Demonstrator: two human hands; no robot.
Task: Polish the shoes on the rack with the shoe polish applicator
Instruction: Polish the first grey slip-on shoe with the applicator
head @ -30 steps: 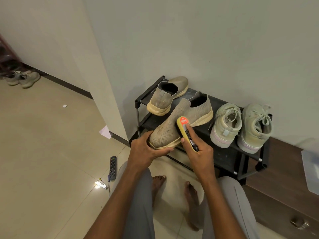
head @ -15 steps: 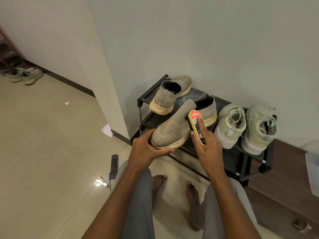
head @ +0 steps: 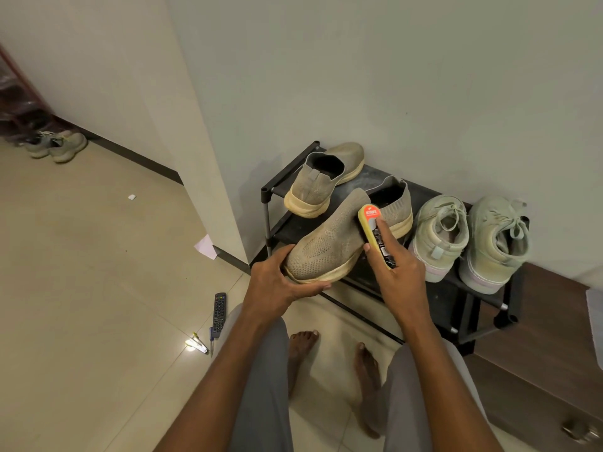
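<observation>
A beige knit slip-on shoe (head: pixel 329 246) lies on the black shoe rack (head: pixel 437 298), toe toward me. My left hand (head: pixel 280 282) grips its toe, thumb on top and fingers under the sole. My right hand (head: pixel 396 272) holds the yellow shoe polish applicator (head: pixel 375 233) with its orange label up. The applicator's yellow edge presses against the shoe's side near the collar. The matching slip-on (head: pixel 323 181) stands behind it on the rack. Two pale green lace-up sneakers (head: pixel 440 236) (head: pixel 497 243) sit on the rack's right half.
A remote control (head: pixel 219 309) and pens (head: pixel 199 345) lie on the tiled floor at the left. My bare feet (head: pixel 301 350) stand in front of the rack. A dark wooden cabinet (head: pixel 548 340) adjoins the rack on the right. Another pair of shoes (head: pixel 57 145) sits far left.
My right hand has slid the applicator along the shoe's side from the midfoot toward the collar. My left hand has kept its hold on the toe.
</observation>
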